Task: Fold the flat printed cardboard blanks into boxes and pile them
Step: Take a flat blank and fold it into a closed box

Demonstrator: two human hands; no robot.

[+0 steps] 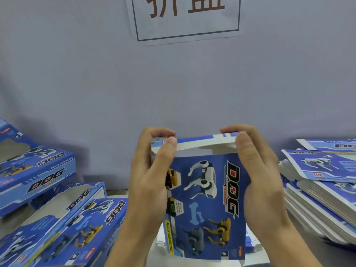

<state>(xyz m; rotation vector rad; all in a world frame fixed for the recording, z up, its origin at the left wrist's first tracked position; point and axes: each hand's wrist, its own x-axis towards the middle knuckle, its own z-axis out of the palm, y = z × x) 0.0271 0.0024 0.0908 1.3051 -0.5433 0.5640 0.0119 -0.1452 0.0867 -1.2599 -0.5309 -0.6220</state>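
I hold a blue printed "DOG" box [206, 201] upright in front of me, its big printed face toward me. My left hand [152, 170] grips its left side, thumb and fingers pinching the top flap's [204, 141] left end. My right hand [258, 166] grips the right side and pinches the flap's right end. The white-edged flap is bent over the top opening. Folded boxes [63, 224] lie piled at the left. A stack of flat blanks [323, 185] sits at the right.
A grey table surface [300, 253] shows below and right of the held box. A pale wall stands close behind, with a paper sign [185, 18] bearing large characters. More folded boxes [32, 170] lie at the far left.
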